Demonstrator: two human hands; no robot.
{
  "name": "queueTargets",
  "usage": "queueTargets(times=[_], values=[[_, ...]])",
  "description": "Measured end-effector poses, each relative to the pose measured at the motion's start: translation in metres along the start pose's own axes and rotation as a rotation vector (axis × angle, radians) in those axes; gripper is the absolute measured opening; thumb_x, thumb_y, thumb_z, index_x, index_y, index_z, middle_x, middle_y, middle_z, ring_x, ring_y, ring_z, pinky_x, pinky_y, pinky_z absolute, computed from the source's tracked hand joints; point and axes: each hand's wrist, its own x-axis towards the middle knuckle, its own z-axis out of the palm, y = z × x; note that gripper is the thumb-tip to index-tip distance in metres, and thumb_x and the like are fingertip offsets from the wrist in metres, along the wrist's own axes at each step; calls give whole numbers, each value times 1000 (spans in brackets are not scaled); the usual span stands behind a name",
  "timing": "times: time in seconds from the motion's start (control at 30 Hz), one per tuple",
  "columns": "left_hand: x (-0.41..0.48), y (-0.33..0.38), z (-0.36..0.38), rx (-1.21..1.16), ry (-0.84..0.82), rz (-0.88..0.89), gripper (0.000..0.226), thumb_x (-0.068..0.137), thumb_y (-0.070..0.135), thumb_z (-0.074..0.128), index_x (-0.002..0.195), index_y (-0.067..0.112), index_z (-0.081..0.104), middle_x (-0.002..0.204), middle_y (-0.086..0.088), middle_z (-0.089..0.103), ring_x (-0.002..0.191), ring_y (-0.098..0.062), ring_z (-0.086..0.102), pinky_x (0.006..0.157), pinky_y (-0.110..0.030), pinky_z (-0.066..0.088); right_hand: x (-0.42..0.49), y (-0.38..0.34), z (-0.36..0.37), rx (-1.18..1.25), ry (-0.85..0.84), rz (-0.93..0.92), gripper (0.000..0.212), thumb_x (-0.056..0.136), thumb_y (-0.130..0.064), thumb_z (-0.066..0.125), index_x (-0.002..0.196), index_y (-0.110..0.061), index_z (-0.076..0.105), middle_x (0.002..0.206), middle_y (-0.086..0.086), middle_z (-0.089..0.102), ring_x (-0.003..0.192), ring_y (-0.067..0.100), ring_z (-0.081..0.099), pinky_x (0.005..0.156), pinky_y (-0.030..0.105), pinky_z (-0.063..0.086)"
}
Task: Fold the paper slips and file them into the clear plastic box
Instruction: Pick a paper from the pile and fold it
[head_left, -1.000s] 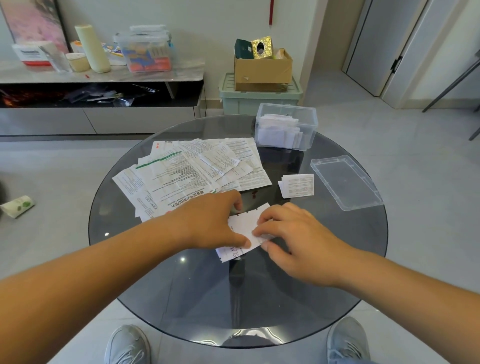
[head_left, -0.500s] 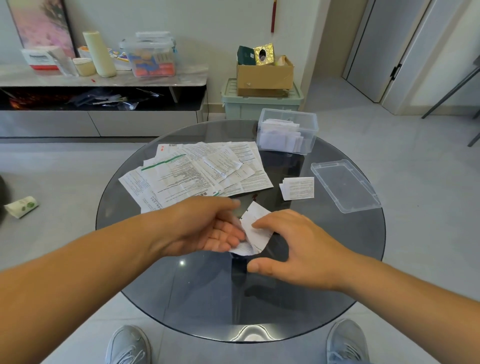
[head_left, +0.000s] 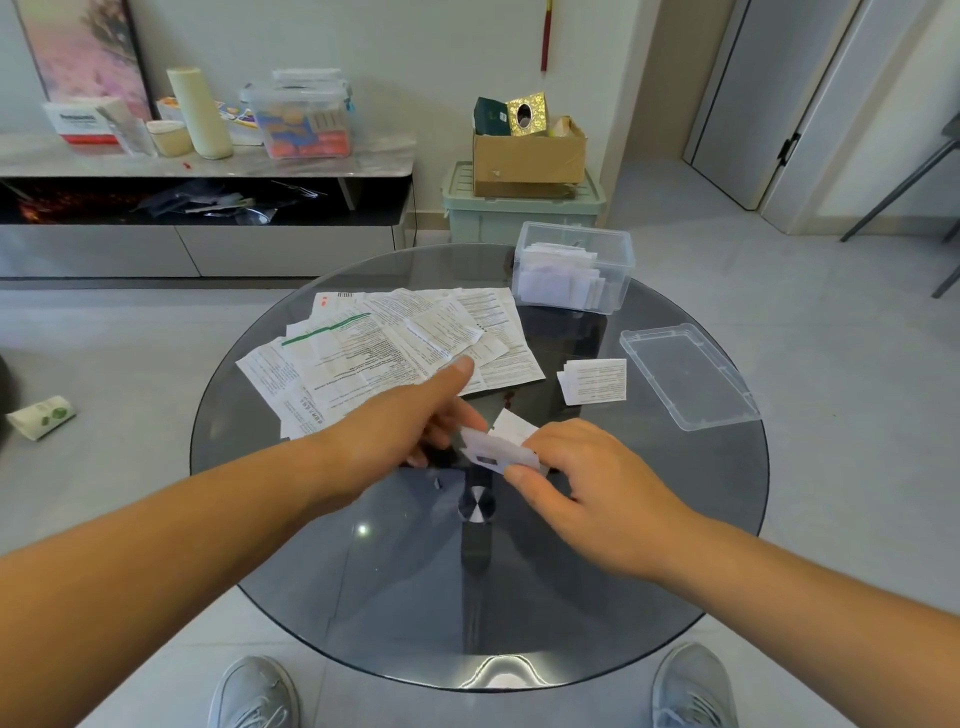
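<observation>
A small folded paper slip (head_left: 498, 447) is lifted just above the round glass table (head_left: 332, 571). My right hand (head_left: 582, 488) pinches its right end between thumb and fingers. My left hand (head_left: 410, 415) is beside its left end, thumb stretched out, fingers loosely bent under the palm; whether they touch the slip is hidden. A spread of unfolded printed slips (head_left: 384, 353) lies behind my left hand. The clear plastic box (head_left: 574, 273), lidless and holding several folded slips, stands at the table's far side.
The box's clear lid (head_left: 688, 374) lies flat at the table's right edge. A small stack of folded slips (head_left: 595, 380) sits left of it. Beyond the table are a green bin with a cardboard box (head_left: 527, 156) and a low shelf.
The slip has come up off the glass and is folded smaller. My right hand now pinches it, and my left hand has turned and drawn back to its left end.
</observation>
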Motion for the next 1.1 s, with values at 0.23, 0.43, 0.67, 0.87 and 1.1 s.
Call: queueTargets(times=[0.23, 0.43, 0.67, 0.87, 1.1], values=[[-8, -13, 5, 570, -137, 357, 32, 81, 38, 82, 109, 34, 67, 96, 16, 67, 94, 2, 59, 78, -14, 49, 2, 4, 0, 44, -4, 27, 59, 90, -65, 24, 85, -21, 63, 84, -8, 60, 91, 10, 49, 80, 35, 45], [-1, -16, 14, 549, -40, 376, 6, 91, 29, 72, 95, 31, 68, 83, 12, 70, 79, -6, 65, 70, -26, 54, 3, 8, -2, 73, -15, 39, 50, 91, -64, 37, 90, -24, 66, 85, -10, 60, 94, 8, 49, 81, 33, 46], [12, -18, 28, 612, 106, 348, 19, 87, 34, 73, 103, 31, 62, 85, 14, 60, 73, -2, 57, 61, -14, 45, 16, 16, -2, 94, 64, 158, 57, 89, -47, 66, 138, -38, 38, 106, -14, 55, 105, 13, 50, 93, 32, 43], [19, -23, 36, 774, 90, 354, 48, 92, 44, 63, 137, 38, 45, 123, 7, 44, 94, -9, 52, 83, -26, 48, 22, 22, 1, -95, 19, 121, 45, 93, -52, 57, 136, -44, 46, 107, -11, 48, 111, 14, 41, 99, 35, 28], [19, -23, 32, 757, 31, 362, 48, 93, 38, 63, 138, 36, 45, 124, 9, 41, 91, -6, 48, 81, -21, 43, 18, 27, 0, -335, -6, 72, 52, 99, -60, 36, 147, -40, 44, 99, -8, 33, 98, 14, 30, 84, 30, 23]])
